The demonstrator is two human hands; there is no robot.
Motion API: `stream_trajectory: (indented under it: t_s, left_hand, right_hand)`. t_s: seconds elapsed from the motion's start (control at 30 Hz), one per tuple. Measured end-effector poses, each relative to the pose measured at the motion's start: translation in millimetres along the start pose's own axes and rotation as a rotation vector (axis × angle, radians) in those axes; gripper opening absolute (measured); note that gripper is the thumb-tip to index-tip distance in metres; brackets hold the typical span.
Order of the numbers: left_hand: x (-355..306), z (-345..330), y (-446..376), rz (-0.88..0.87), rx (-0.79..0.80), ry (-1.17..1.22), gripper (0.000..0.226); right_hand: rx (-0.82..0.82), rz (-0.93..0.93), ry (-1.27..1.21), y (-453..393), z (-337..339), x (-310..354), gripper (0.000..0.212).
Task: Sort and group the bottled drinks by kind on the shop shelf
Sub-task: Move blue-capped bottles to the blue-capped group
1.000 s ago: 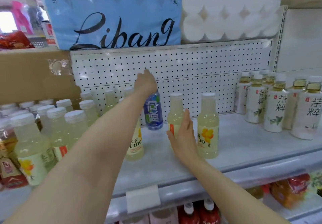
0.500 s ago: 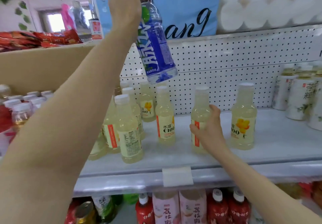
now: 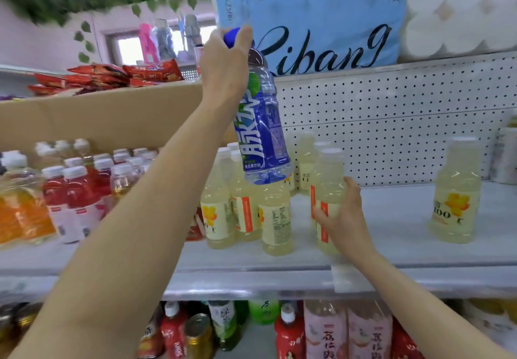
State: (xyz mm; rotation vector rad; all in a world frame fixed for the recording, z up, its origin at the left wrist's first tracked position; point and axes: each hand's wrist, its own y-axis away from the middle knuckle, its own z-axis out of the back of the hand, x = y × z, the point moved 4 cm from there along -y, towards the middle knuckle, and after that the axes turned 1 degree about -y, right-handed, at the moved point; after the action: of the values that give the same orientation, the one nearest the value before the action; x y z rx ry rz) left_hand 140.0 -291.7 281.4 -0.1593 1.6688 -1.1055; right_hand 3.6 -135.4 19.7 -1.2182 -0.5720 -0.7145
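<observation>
Aloft, left hand (image 3: 223, 65) grips blue bottle (image 3: 260, 132) by cap; right hand (image 3: 342, 219) grips yellow bottle (image 3: 326, 191)

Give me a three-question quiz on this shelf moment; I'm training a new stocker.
1. True or false: the left hand holds the blue bottle by its cap end, clear of the shelf.
2. What does the right hand grip? A) red bottle B) pale yellow bottle C) can
3. Fill in: the lone yellow bottle stands to the ___ of the right hand.

Key: 1 true; 2 B; 3 right
</observation>
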Motion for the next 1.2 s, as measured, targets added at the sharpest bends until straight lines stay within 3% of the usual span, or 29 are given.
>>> stream_trajectory:
  t_s: [0.33, 0.43, 0.53, 0.63, 0.73, 0.8, 0.9, 1.2]
  left_hand:
    - [52.5, 53.5, 36.2, 0.173, 0.118, -0.067, 0.025]
    - [64.0, 67.9, 48.7, 0.212, 0.108, -0.100, 0.023]
    - [73.2, 82.5, 60.4, 0.226, 0.077, -0.122, 0.022]
    - [77.9, 95.6, 71.7, 0.247, 0.048, -0.160, 0.024]
    - [79.8, 111.7, 84.8, 0.258, 0.021, -0.186, 0.027]
    - [81.1, 126.3, 96.0, 0.259, -0.014, -0.204, 0.028]
    - [81.6, 152.4, 111.4, 0.243, -0.071, -0.248, 0.025]
    - [107.3, 248.9, 124.2, 0.304, -0.104, -0.312, 0.028]
  right_hand:
    - [-0.048, -0.018, 0.099, 4.7, -10.7, 5.7, 0.081]
    - [-0.216, -0.010, 0.354, 11.7, -1.6, 13.8, 0.090]
    - [-0.362, 0.225, 0.373, 30.9, -2.8, 53.3, 0.080]
    - [-0.121, 0.377, 0.133, 58.6, -37.1, 103.4, 0.065]
    - [0.183, 0.289, -0.153, 98.0, -75.0, 145.0, 0.067]
    - [0.286, 0.191, -0.302, 120.9, -93.5, 163.7, 0.077]
    - [0.364, 0.133, -0.395, 151.4, -115.3, 184.9, 0.090]
    - [0.491, -0.013, -0.557, 197.1, -189.1, 230.2, 0.093]
